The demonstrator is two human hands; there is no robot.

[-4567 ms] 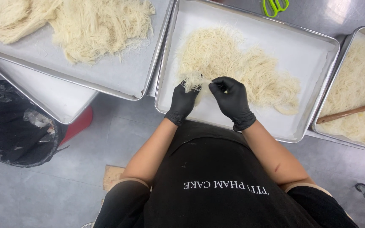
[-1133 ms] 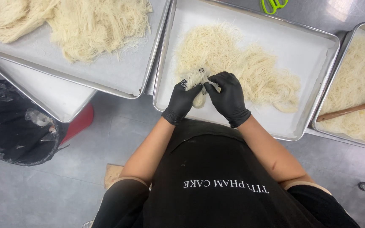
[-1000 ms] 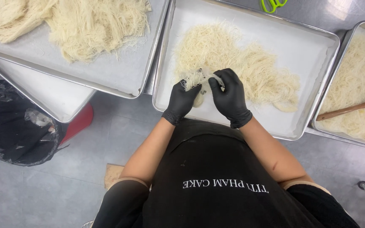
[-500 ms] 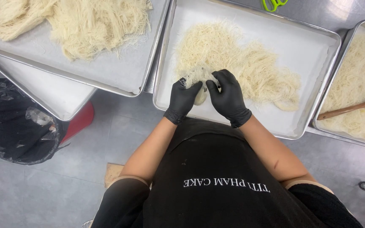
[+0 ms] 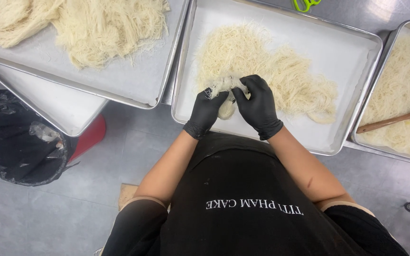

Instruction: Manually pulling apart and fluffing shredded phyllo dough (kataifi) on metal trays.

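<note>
Both my hands wear black gloves and work over the middle metal tray (image 5: 357, 95). My left hand (image 5: 206, 113) and my right hand (image 5: 258, 105) together pinch a small bundle of thin pale dough strands (image 5: 224, 85), held just above the tray's near edge. A larger heap of the same strands (image 5: 271, 71) lies spread across the tray behind my hands. Part of the bundle is hidden between my fingers.
A second tray (image 5: 134, 85) with a big heap of strands (image 5: 105, 28) lies at the left, over another tray (image 5: 58, 106). A third tray (image 5: 395, 38) at the right holds strands and a wooden-handled brush (image 5: 390, 122). Green scissors (image 5: 305, 4) lie at the top. A black-lined red bin (image 5: 20, 142) stands lower left.
My hands have closed together and rolled the small bundle, shifting slightly toward the tray's near edge. The trays and heaps have not moved.
</note>
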